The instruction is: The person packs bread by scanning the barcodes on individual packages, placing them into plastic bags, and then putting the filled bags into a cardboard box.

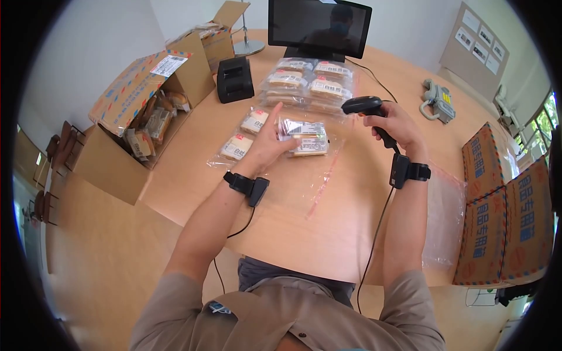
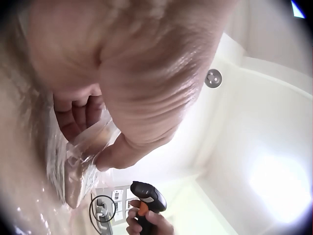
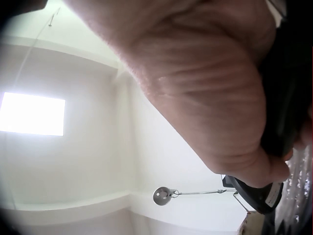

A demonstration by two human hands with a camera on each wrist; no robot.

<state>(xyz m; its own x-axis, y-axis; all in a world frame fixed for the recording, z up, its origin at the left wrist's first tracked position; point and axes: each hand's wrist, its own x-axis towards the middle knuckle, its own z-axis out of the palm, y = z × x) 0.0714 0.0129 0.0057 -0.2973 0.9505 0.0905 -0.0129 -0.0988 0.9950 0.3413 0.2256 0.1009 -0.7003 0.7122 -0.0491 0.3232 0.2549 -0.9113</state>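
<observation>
My left hand (image 1: 270, 145) holds a clear-wrapped bread packet (image 1: 310, 146) low over the table, thumb across its face, with a white printed label turned up. In the left wrist view, the thumb and curled fingers pinch the crinkled wrapper (image 2: 80, 171). My right hand (image 1: 401, 126) grips a black barcode scanner (image 1: 362, 105) by its handle, its head pointing left above the table. Part of the scanner (image 3: 257, 196) shows below the thumb in the right wrist view. Two more bread packets (image 1: 237, 146) in a clear bag lie just left of the left hand.
Bagged bread packets (image 1: 331, 88) are stacked before a monitor (image 1: 319, 29). An open carton (image 1: 132, 88) with wrapped bread stands at left, beside a black device (image 1: 235, 79). A telephone (image 1: 438, 102) sits at back right. Cartons (image 1: 506, 216) and clear plastic bags (image 1: 445, 228) are at right.
</observation>
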